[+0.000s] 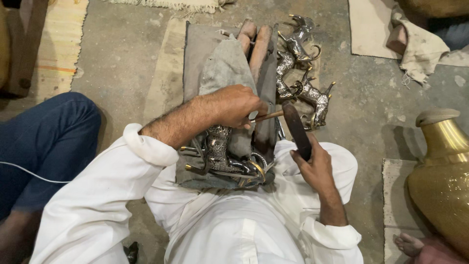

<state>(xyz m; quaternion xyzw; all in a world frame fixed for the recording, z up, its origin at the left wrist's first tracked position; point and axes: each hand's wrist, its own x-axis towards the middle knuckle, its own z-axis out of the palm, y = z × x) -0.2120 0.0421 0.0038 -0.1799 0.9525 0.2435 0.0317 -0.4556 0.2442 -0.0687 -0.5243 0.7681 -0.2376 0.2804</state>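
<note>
Left hand point(234, 105): pinches a thin chisel point(267, 116), tip probably on the figurine point(222, 154).
Right hand point(312, 164): grips a dark mallet point(296, 128), raised beside the chisel.
Pad point(195, 58): cushions the figurine.

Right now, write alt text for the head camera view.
Seen from above, a person in white sleeves presses the left hand on a silver metal animal figurine lying on grey cloth, pinching a thin punch, while the right hand grips a dark hammer. More figurines lie ahead; a brass vase stands right.
</note>
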